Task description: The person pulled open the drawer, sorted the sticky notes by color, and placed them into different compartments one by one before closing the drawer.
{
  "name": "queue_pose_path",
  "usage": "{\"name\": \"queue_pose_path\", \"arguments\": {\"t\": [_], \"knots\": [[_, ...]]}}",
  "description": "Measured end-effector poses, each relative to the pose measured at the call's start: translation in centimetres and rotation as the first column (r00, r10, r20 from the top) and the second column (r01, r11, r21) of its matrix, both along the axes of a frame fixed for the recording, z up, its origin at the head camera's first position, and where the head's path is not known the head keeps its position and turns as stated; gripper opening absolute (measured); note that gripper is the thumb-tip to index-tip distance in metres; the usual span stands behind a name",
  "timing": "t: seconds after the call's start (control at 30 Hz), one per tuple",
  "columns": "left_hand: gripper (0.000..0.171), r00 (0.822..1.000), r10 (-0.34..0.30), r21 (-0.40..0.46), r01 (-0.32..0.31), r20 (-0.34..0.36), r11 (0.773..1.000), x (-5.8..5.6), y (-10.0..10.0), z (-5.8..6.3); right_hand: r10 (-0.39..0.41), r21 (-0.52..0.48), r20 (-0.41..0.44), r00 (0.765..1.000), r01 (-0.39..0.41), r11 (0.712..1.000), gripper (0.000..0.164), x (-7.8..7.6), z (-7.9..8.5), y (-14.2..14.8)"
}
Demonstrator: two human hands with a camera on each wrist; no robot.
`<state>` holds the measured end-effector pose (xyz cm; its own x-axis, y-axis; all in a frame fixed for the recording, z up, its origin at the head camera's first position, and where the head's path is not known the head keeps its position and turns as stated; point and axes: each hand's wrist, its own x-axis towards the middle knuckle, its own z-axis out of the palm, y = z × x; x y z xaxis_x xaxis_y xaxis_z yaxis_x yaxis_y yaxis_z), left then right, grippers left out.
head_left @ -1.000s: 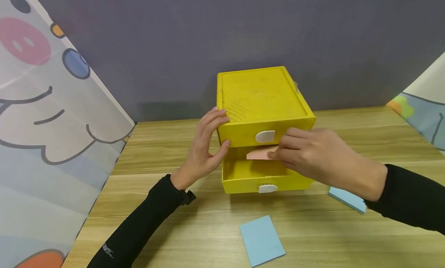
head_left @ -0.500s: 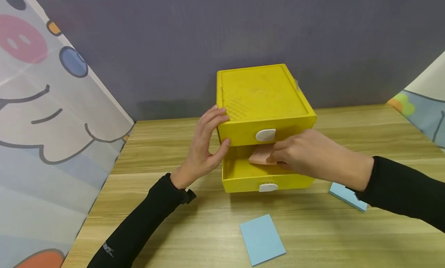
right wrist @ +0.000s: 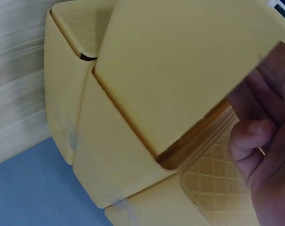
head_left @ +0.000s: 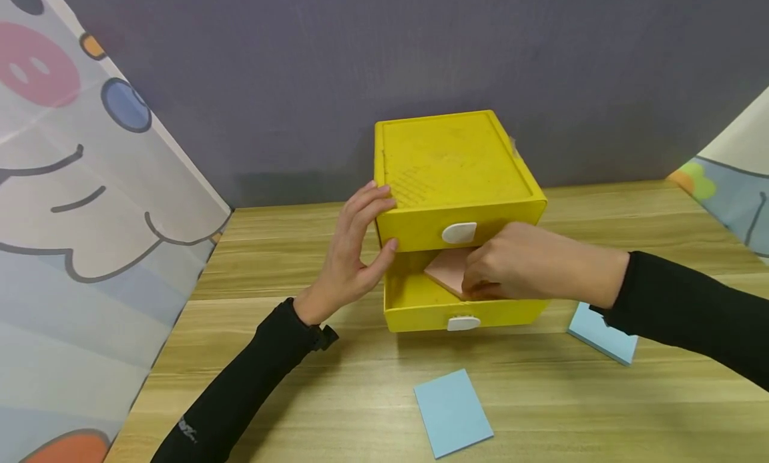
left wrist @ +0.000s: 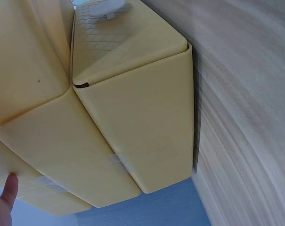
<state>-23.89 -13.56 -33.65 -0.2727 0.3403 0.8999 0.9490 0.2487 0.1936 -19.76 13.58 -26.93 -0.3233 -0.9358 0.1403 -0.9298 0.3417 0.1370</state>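
Note:
A yellow drawer unit (head_left: 456, 159) stands against the backdrop, its middle drawer (head_left: 414, 318) pulled out. Inside that drawer lies a pink sticky note pad (head_left: 447, 269), set at an angle, its right part hidden by my right hand (head_left: 523, 263). My right fingers reach down over the drawer's front edge and pinch the pad's near right side. In the right wrist view the drawer's side wall (right wrist: 189, 61) hides the pad. My left hand (head_left: 354, 249) rests on the unit's left front corner, fingers extended along the upper edge and thumb near the front.
One light blue sticky note pad (head_left: 453, 413) lies on the wooden table (head_left: 336, 396) in front of the unit. Another blue pad (head_left: 603, 333) lies at the right, partly under my right forearm. A grey backdrop (head_left: 288, 96) rises behind, with cartoon-printed panels (head_left: 120, 303) at the sides.
My right hand has moved lower and nearer into the open drawer, bringing the pink pad down and turning it. My left hand stays on the unit's corner.

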Motion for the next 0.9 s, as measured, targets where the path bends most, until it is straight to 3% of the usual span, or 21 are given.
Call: {"name": "queue_pose_path", "arguments": {"t": [0.2, 0.4, 0.53, 0.7, 0.9], "knots": [[0.039, 1.0, 0.003, -0.002, -0.003, -0.002, 1.0, 0.1, -0.1, 0.0, 0.01, -0.039, 0.028, 1.0, -0.009, 0.999, 0.006, -0.1, -0.1, -0.1], [0.039, 1.0, 0.002, 0.0, -0.002, -0.005, 1.0, 0.1, -0.1, 0.0, -0.028, -0.058, 0.048, 0.998, 0.031, 0.998, 0.007, 0.8, 0.6, 0.4], [0.038, 1.0, -0.003, 0.002, 0.003, -0.012, 1.0, 0.1, -0.1, 0.1, 0.033, -0.166, -0.018, 0.999, -0.036, 0.985, 0.003, 2.0, 0.9, 0.8], [0.039, 1.0, -0.014, -0.001, 0.014, -0.008, 1.0, 0.1, -0.1, 0.1, 0.108, -0.332, -0.155, 0.982, -0.154, 0.931, 0.029, 3.9, 0.5, 0.8], [0.043, 0.999, -0.032, 0.015, 0.031, 0.031, 0.999, 0.5, -0.1, 0.2, 0.019, -0.382, -0.141, 0.99, -0.072, 0.921, 0.035, 6.8, -2.0, 0.2]]}}
